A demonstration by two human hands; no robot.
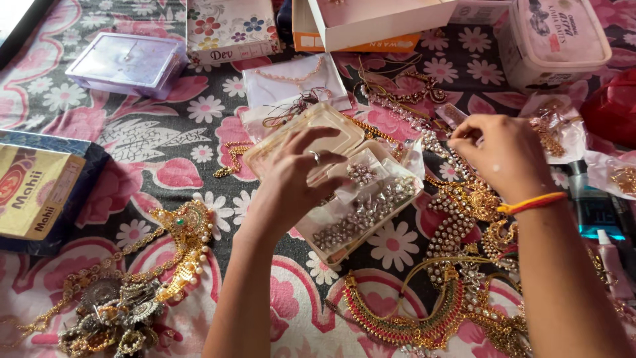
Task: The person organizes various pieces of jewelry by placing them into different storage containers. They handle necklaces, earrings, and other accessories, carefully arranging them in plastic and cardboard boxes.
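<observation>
My left hand [299,174], with a ring on one finger, grips a clear hinged plastic box [351,199] that holds silver stone-studded jewellery and a small plastic pouch. The box stands open above a floral cloth [165,152]. My right hand [498,151], a red and yellow thread at its wrist, is pinched shut on something small at the fingertips; I cannot make out what it is. Under that hand lies a string of white stones [424,136] and gold jewellery [474,199].
A gold necklace with a green stone [182,232] and a heap of earrings [112,318] lie at the lower left. A red and gold necklace [411,321] lies at the bottom. Boxes [129,63] [232,30], a white tub [553,43] and a yellow packet [33,192] ring the cloth.
</observation>
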